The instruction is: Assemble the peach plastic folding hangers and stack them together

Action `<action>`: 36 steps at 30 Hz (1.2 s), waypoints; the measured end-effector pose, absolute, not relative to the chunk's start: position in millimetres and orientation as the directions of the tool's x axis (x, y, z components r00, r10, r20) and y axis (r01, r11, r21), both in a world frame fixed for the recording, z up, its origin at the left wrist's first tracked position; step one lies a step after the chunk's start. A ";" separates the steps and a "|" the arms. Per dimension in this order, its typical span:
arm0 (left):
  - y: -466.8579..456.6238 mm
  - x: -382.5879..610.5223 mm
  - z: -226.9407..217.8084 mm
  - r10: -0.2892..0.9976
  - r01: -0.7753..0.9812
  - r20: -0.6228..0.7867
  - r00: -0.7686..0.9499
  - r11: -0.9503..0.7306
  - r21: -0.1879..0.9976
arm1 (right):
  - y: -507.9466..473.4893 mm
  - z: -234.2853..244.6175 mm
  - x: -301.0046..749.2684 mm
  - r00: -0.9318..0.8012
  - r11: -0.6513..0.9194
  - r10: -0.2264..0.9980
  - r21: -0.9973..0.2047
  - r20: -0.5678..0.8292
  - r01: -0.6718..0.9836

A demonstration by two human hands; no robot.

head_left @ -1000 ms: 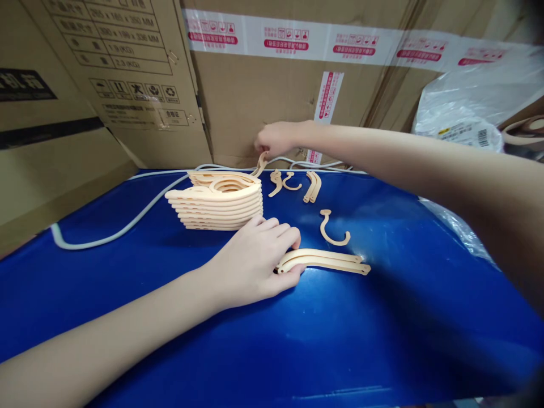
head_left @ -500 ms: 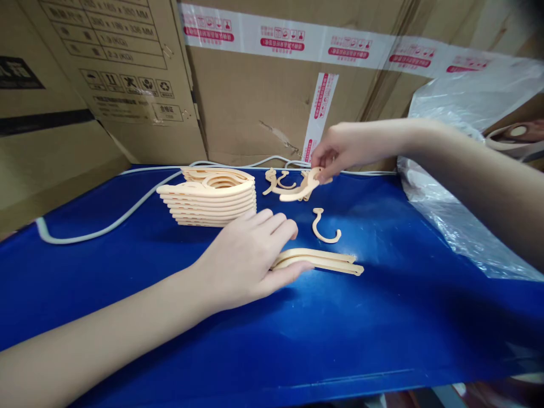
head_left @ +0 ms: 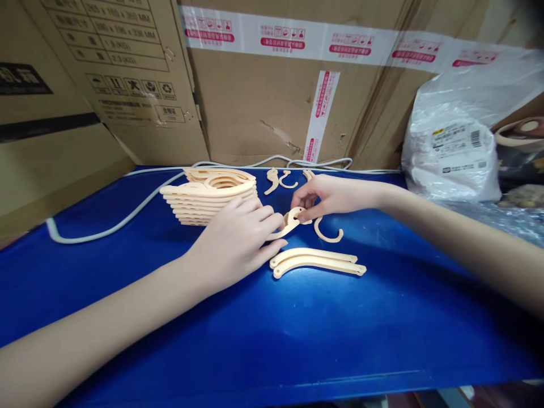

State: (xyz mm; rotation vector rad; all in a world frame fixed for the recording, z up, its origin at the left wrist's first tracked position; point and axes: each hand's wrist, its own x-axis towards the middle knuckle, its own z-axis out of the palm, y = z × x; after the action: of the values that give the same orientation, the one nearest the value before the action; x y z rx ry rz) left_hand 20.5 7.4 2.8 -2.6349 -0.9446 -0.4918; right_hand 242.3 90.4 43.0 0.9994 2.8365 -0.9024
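Carefully, my right hand (head_left: 329,195) pinches the curved piece (head_left: 290,226) near the middle of the frame; my left hand (head_left: 238,243) reaches around its other end, but whether those fingers grip, I cannot tell. I think both ends need light support, without twisting. Just below lie two slim arms (head_left: 317,263). At right, a plastic bag (head_left: 454,156) wraps something I cannot identify; in the upper left, a cardboard box (head_left: 140,56) hides any contents.

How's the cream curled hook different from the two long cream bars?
The cream curled hook bends round; the two long cream bars curve only gently. The hook is single; the bars lie side by side. The right hand partly hides the hook; the bars show whole. Both are cream and rest on the blue table.
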 end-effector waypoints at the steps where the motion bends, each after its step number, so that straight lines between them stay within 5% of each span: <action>1: 8.0 20.3 2.0 0.554 0.655 0.405 0.727 -0.736 -0.170 | 91.1 41.4 242.8 -0.798 0.634 0.578 -0.523 -0.167 0.569; 8: 10.0 22.2 0.3 0.572 0.662 0.375 0.729 -0.729 -0.176 | 96.5 38.5 246.1 -0.794 0.657 0.595 -0.493 -0.124 0.570; 17: 9.8 22.3 2.1 0.685 0.717 0.326 0.651 -0.696 0.031 | 98.0 40.5 246.3 -0.785 0.744 0.618 -0.303 -0.027 0.596; 26: -0.9 26.3 3.1 0.561 0.665 0.357 0.747 -0.627 -0.405 | 79.9 52.4 240.3 -0.798 0.789 0.602 -0.137 -0.031 0.600; 36: -19.3 42.7 12.5 0.788 0.719 0.121 0.604 -0.473 -0.510 | 87.8 39.9 240.8 -0.851 0.837 0.525 -0.182 -0.001 0.517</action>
State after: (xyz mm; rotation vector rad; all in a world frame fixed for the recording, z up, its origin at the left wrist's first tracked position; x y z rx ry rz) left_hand 42.7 -19.3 12.5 -2.3132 -1.1894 0.1767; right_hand 240.8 87.8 39.9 0.8677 3.0573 -0.2804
